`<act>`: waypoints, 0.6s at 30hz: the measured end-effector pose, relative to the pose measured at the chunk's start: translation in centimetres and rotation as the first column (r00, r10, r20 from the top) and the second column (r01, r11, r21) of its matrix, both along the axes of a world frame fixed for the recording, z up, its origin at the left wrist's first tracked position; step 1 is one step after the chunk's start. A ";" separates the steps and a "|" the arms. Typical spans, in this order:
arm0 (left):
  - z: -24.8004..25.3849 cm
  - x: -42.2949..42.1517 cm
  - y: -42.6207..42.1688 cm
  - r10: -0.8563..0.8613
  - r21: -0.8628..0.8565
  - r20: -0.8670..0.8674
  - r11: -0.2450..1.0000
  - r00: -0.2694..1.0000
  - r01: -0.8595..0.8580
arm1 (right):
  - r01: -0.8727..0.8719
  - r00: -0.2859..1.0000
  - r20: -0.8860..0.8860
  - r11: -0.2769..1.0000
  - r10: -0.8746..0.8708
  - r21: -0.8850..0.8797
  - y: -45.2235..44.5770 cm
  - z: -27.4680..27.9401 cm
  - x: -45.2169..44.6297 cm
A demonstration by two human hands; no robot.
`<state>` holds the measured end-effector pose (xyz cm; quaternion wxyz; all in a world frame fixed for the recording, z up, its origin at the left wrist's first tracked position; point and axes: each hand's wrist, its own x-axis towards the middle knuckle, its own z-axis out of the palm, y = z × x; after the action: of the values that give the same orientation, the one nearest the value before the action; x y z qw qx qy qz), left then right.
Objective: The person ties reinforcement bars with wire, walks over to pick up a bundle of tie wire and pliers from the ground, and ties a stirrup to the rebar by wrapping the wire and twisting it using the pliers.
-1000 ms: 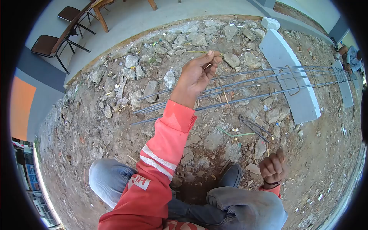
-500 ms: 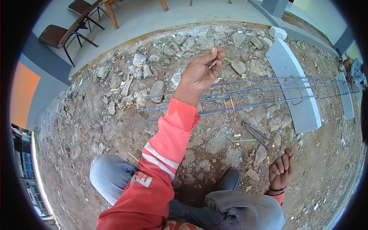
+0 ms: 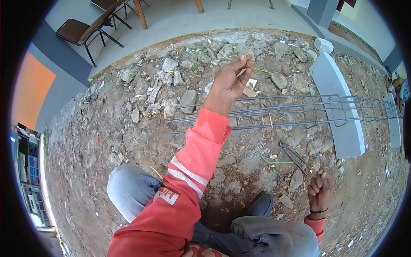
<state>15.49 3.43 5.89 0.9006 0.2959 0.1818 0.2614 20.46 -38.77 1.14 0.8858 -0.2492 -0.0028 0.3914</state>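
Observation:
My left hand [image 3: 230, 85] is raised over the stony ground, past the rods of a steel rebar cage [image 3: 278, 124]. Its thumb and fingertips are pinched together; whatever they hold, if anything, is too small to make out. Low on the right, my right hand [image 3: 321, 191] has its fingers curled in toward the palm, and their contents are hidden. Beside it on the ground lies a pair of long-handled pincers [image 3: 294, 157]. Several thin square stirrups [image 3: 338, 110] ring the long rods toward the right.
A grey slab [image 3: 338, 137] lies under the cage, with a smaller grey slab [image 3: 394, 124] farther right. Broken stones [image 3: 188, 99] litter the dirt. Chairs [image 3: 72, 32] stand on the raised floor [image 3: 171, 21]. At the far right edge a person [image 3: 403, 92] is partly visible.
The whole view has shifted, so the scene sits farther right and slightly lower. My left hand keeps its pinch, and my right hand's fingers stay curled.

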 end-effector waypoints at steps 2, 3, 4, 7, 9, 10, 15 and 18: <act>0.9 -0.1 -0.4 0.001 0.143 -0.021 0.990 1.000 0.002 | 0.277 0.684 0.503 0.451 0.528 -0.849 0.7 -3.1 0.4; 0.9 0.2 -1.0 0.023 0.148 -0.028 0.989 0.999 -0.019 | 0.261 0.676 0.501 0.461 0.541 -0.848 1.0 -3.2 -0.2; 0.7 0.7 -1.6 -0.001 0.133 -0.014 0.991 1.000 0.002 | 0.119 0.442 0.481 0.482 0.757 -0.868 1.6 -3.3 -1.1; -0.5 0.3 -0.6 0.005 0.001 0.017 1.000 1.000 -0.005 | -0.622 0.091 0.429 0.388 0.899 -0.681 2.4 1.7 -1.3; -1.1 -0.1 0.5 0.027 -0.114 0.048 0.993 0.998 -0.021 | -0.461 0.799 0.493 0.877 0.345 0.134 -1.1 -0.5 -0.2; -1.3 -0.4 0.7 0.002 -0.137 0.075 0.991 0.997 0.008 | -0.232 0.915 0.364 0.964 0.172 0.130 -1.6 0.5 1.0; 0.0 -0.1 -1.5 -0.089 -0.070 0.106 0.993 0.990 0.096 | 0.146 0.956 0.291 0.829 0.022 -0.541 -1.8 0.6 5.8; 0.5 0.3 -2.1 -0.134 0.088 0.082 0.988 0.988 0.127 | 0.197 0.274 0.398 0.354 0.876 -0.914 0.2 -0.7 3.2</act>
<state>15.79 1.34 6.42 0.9099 0.3326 0.1115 0.2217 23.66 -38.54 0.40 0.3193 -0.8068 -0.3506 0.3524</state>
